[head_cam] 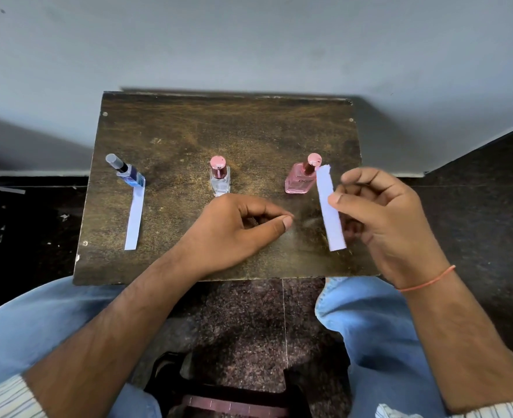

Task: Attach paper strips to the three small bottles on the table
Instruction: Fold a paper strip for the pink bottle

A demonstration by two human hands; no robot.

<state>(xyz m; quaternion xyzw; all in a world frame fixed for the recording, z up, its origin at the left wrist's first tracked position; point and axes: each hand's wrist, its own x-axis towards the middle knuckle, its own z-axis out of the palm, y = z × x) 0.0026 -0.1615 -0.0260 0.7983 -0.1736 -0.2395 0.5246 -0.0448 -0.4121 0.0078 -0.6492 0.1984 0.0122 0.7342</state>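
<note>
Three bottles stand in a row across the middle of the tabletop (188, 131): a blue bottle (130, 175) at left, a clear bottle (220, 182) at centre, a pink bottle (302, 179) at right, with wide bare gaps between them. The upper part of the tabletop behind them is open. A paper strip (135, 218) lies below the blue bottle. The left hand (234, 230) rests just below the clear bottle; the right hand (381, 218) holds a second strip (330, 209) right beside the pink bottle.

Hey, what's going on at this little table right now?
A person sits at a small wooden table with three small bottles in a row. The blue bottle on the left already has a paper strip running from it along the table. The right hand pinches a second strip, held up near the pink bottle. The left hand rests on the table, holding nothing, just in front of the clear bottle, which shows no strip.
</note>
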